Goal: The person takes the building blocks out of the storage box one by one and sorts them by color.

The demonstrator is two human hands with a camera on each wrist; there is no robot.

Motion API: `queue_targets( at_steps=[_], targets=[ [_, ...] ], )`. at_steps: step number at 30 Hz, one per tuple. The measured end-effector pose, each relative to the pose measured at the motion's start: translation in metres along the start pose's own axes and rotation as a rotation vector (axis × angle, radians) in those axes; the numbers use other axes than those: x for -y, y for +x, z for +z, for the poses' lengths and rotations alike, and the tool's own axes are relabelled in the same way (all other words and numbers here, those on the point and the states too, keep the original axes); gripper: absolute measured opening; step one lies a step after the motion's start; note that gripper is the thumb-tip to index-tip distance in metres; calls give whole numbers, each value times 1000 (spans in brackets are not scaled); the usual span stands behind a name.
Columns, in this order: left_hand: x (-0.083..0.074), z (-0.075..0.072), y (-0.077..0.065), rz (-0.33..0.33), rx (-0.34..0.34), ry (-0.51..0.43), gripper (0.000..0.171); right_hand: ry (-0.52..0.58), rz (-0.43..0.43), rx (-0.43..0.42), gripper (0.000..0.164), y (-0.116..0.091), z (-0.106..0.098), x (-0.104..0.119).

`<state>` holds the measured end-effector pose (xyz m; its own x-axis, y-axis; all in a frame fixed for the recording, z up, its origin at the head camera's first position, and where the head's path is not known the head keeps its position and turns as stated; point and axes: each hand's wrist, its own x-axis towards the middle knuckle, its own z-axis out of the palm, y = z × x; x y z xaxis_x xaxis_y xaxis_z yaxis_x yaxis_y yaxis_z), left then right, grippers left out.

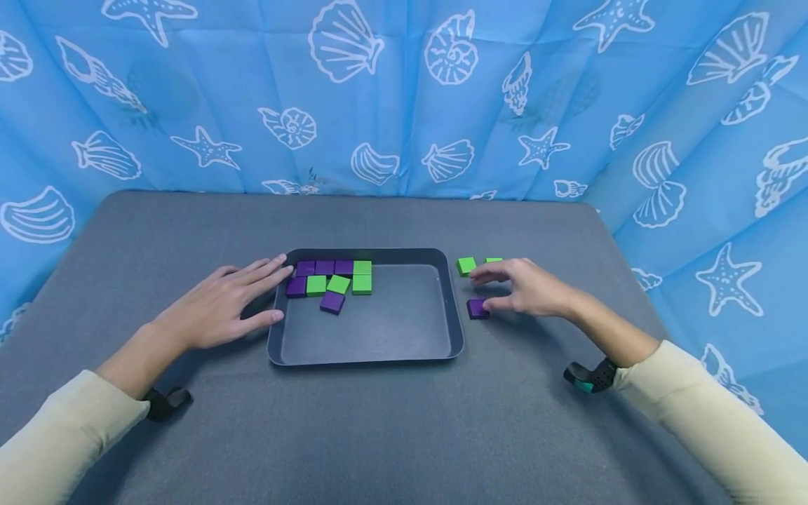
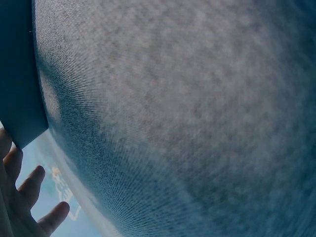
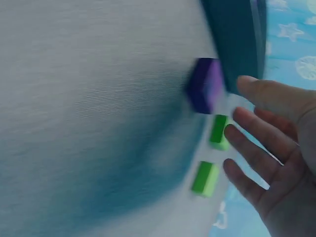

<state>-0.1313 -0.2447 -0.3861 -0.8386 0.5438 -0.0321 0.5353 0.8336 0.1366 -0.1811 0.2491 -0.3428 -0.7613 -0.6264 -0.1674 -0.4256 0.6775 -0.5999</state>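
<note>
A blue curtain (image 1: 404,105) with white shells and starfish is hanging behind a grey table (image 1: 379,435). Pale sleeves (image 1: 69,428) are reaching in from both sides, and a dark tray (image 1: 391,326) is lying on the table between them. The left hand (image 1: 211,308) is extending its spread fingers at the tray's left rim and holding nothing. The right hand (image 1: 536,289) is hovering beyond the right rim, its thumb and fingers parted, gripping nothing. Black wrist devices (image 1: 590,377) are sitting under both wrists. Five purple blocks (image 1: 325,268) and four green blocks (image 1: 362,284) are lying in the tray's far left part, one of each colour sitting askew. Right of the tray, two loose green blocks (image 1: 466,266) are lying near the right fingers, and a loose purple block (image 1: 476,309) is lying just beside the thumb
</note>
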Motion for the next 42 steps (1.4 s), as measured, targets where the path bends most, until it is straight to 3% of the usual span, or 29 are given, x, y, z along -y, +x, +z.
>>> queue_targets(
  at_steps=[6, 14, 18, 29, 42],
  targets=[
    [1, 0, -1, -1, 0, -4, 77, 39, -93, -142, 52, 18, -12, 19],
    [2, 1, -1, 5, -11, -6, 77, 101, -176, -170, 49, 48, -8, 48],
    [2, 2, -1, 2, -11, -11, 77, 84, -187, -129, 49, 62, 0, 64],
    [4, 1, 2, 11, -20, 9, 78, 57, -174, 96, 54, 92, 31, 88],
    [4, 1, 3, 17, -31, 4, 78, 30, -188, 156, 54, 106, 46, 95]
  ],
)
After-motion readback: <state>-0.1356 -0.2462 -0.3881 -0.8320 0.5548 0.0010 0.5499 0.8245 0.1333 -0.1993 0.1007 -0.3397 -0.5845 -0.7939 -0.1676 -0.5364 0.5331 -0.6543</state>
